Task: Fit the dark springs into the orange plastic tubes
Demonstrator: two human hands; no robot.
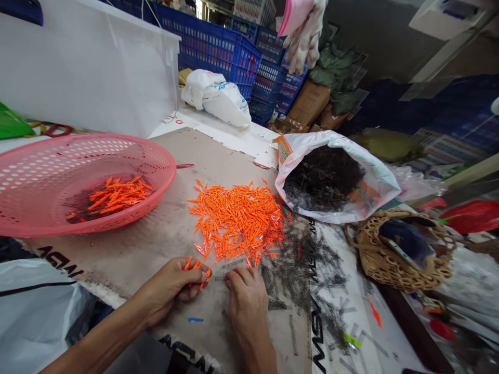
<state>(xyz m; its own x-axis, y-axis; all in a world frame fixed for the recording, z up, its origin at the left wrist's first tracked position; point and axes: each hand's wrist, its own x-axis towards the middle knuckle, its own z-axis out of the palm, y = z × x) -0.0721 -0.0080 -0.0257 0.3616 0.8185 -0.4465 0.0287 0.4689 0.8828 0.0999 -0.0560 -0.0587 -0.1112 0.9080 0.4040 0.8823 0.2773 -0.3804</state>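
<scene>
My left hand (171, 285) is shut on several bright orange plastic pieces (197, 267), which stick out past its fingers. My right hand (245, 301) lies close beside it, fingers curled over a thin dark metal spring (233, 265). Just above both hands spreads a large heap of orange pieces (237, 221) on a worn cardboard sheet (152, 249). Tangled dark metal springs (300, 265) lie to the right of my right hand. A small blue piece (195, 319) sits below my left hand.
A pink perforated basket (117, 221) holds orange pieces at left. A white sack (374, 187) of dark springs sits at right, beside a wicker basket (405, 275). Blue crates (210, 47) stand behind. A co-worker's white-gloved hand (306, 36) holds something pink above.
</scene>
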